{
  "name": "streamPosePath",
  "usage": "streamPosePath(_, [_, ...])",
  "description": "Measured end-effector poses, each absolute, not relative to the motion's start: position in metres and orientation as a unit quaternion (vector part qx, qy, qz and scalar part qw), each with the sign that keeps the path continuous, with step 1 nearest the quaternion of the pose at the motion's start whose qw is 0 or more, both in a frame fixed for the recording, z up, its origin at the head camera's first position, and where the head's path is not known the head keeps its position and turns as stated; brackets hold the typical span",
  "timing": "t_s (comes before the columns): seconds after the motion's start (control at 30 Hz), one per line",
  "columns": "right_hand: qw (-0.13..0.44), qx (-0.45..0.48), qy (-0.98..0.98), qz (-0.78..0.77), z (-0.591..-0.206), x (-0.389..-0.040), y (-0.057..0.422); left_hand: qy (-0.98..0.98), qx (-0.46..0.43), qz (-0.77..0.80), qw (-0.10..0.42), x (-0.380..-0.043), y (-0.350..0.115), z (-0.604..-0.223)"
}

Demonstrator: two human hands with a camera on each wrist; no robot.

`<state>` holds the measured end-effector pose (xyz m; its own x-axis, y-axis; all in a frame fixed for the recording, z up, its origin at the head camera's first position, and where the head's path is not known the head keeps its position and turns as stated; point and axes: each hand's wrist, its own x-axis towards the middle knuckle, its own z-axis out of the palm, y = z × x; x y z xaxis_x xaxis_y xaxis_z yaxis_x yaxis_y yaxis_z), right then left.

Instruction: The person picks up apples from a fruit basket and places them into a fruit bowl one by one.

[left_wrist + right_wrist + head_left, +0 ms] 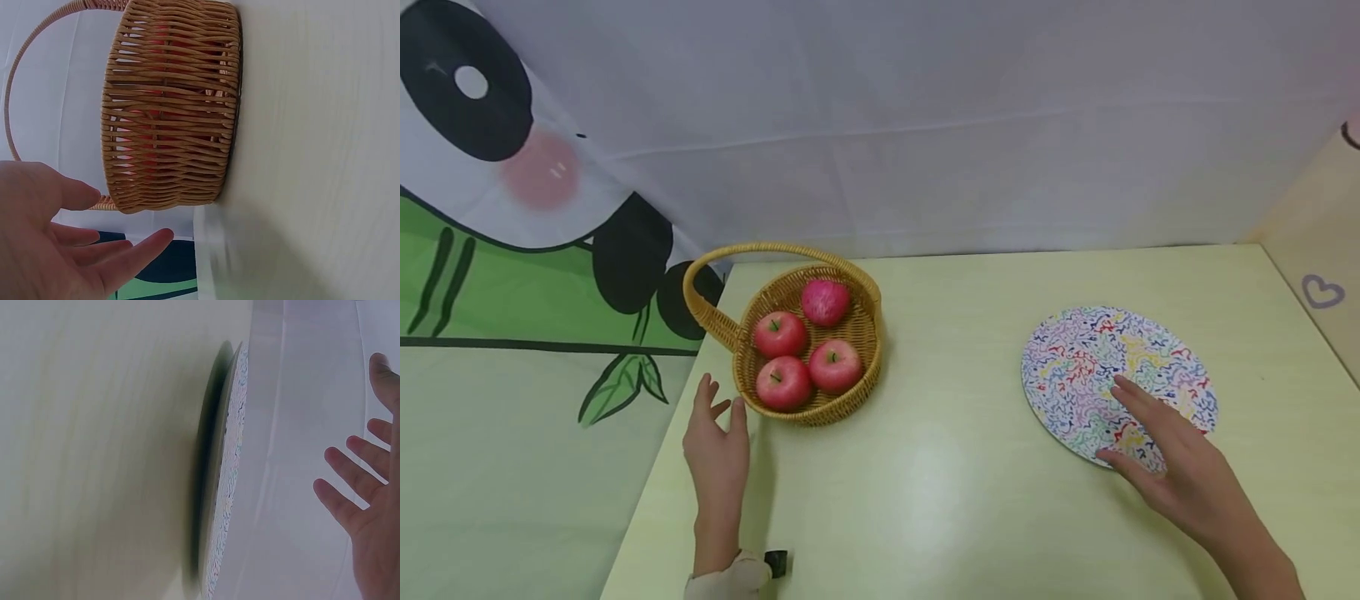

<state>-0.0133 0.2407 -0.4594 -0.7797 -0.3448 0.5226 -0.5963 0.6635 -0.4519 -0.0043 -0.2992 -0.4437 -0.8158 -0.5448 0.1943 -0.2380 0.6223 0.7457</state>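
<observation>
At the table's back left stands a round wicker basket (pixel 827 412) with a tall arched handle (pixel 775 248). Inside it are several red fruits, among them an apple (pixel 783 383) and a darker pink, rougher-looking one (pixel 825 302). My left hand (pixel 718 454) is by the basket's near left side, fingers spread and holding nothing; in the left wrist view its fingers are beside the woven wall (pixel 169 112). On the right lies a round board (pixel 1060 375) with multicoloured squiggles. Above its near edge hovers my right hand (pixel 1187 475), empty, fingers extended. The right wrist view shows the board's rim (pixel 219 481) from the side.
A pale wooden table (pixel 925 483) carries everything. Behind it hangs a whitish cloth (pixel 962 183), with a printed cartoon panel (pixel 550 292) at the left. A light side panel with a drawn heart (pixel 1322 292) borders the right edge.
</observation>
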Motion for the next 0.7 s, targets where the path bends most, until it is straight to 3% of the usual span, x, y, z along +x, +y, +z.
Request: streamPosePath(0.7, [0.198,0.303,-0.879,0.310,-0.449,-0.027,0.206,-0.831,0.236,-0.488,0.127,-0.022,-0.311,-0.444])
